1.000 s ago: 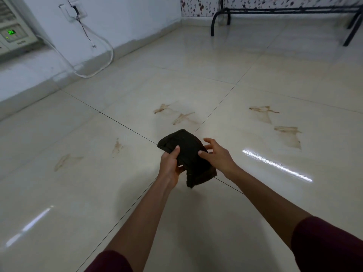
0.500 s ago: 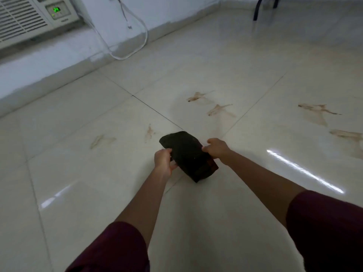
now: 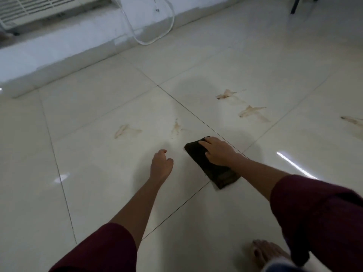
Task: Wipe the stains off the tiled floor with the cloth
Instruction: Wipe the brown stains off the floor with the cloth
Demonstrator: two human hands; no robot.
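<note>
**Pressing the cloth down short of the stains**

Head view: the right hand (image 3: 219,153) lies flat on the dark folded cloth (image 3: 212,166), fingers straight and spread, holding it against the floor (image 3: 98,193) beside a grout line. The left hand (image 3: 161,165) hovers just left of the cloth with loosely curled fingers, gripping nothing. The nearest stain (image 3: 176,127) sits just beyond the cloth; another stain (image 3: 122,130) lies further left, and a pair of stains (image 3: 249,111) further right.

Risks, as a judgement: the tiles look glossy, so a flat palm with no grip may slide off the cloth mid-stroke, or the fold may open and bunch. A dry-looking cloth could smear the brown marks rather than lift them. The bare foot (image 3: 269,254) close behind could slip if weight shifts forward.

Against the earlier frames, both hands held the cloth in the air; now it is on the floor under the right hand alone, and the left has let go.
</note>
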